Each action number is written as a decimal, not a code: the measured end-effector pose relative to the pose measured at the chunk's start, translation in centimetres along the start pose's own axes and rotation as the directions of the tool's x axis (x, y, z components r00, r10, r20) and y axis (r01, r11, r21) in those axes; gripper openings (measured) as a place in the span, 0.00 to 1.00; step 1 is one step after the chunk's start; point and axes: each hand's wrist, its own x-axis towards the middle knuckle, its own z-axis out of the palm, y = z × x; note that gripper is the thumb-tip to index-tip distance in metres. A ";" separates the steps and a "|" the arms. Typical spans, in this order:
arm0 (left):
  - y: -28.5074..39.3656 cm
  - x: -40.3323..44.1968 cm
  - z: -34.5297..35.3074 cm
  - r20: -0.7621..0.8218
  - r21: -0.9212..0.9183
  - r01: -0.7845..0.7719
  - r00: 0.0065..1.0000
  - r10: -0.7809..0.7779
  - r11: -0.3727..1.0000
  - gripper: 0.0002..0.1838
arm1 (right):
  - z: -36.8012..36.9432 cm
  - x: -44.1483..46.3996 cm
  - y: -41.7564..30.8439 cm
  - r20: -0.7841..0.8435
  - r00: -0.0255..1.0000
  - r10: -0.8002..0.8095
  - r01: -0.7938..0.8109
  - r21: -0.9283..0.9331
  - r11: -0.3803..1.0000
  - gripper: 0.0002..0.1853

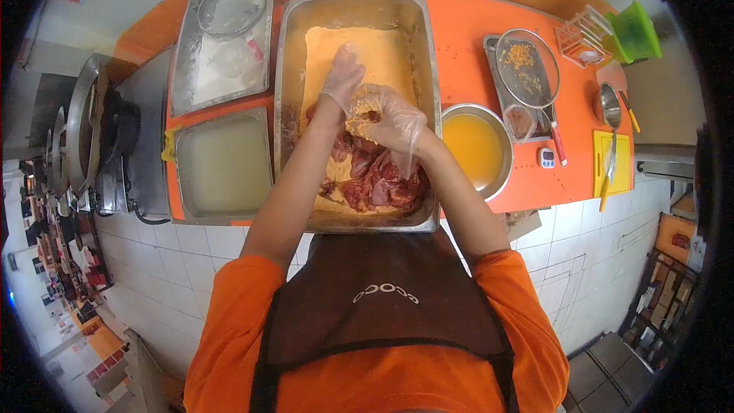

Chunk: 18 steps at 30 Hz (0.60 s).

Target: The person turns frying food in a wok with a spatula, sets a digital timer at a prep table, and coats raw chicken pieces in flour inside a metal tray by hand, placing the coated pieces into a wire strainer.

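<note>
Left hand (pixel 345 76) in thin clear glove, over the orange powder (pixel 355 44) in the large metal tray (pixel 433 107); fingers bunched, partly closed, can't tell if gripping anything. Right hand (pixel 394 126) also gloved, just beside, fingers curled around a crumb-coated piece (pixel 365 111), exact grip unclear. Raw red meat (pixel 382 180) piled in near part of same tray, below the hands, on the powder. To the left on the orange desk (pixel 459 46): tray of white powder (pixel 218 69) with round sieve (pixel 232 8) inside, nearer tray of cloudy liquid (pixel 224 164). To the right: metal bowl of orange liquid (pixel 472 151), strainer (pixel 527 69) with crumbs, small timer (pixel 547 157), yellow board (pixel 613 162).
</note>
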 end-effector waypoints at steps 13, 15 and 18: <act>4.9 2.8 -2.4 0.020 0.417 0.168 0.981 -0.194 0.893 0.47 | -2.4 2.5 1.3 0.138 0.988 -0.076 0.104 -0.208 0.973 0.11; 4.9 4.6 -5.1 0.041 0.822 0.038 0.991 -0.125 0.568 0.43 | -4.7 5.2 3.6 0.113 0.990 0.080 -0.034 -0.361 0.932 0.14; -0.3 7.9 -8.7 0.078 0.950 -0.038 0.990 -0.118 0.310 0.39 | -7.6 12.2 9.5 0.021 0.949 0.314 -0.223 -0.659 0.719 0.22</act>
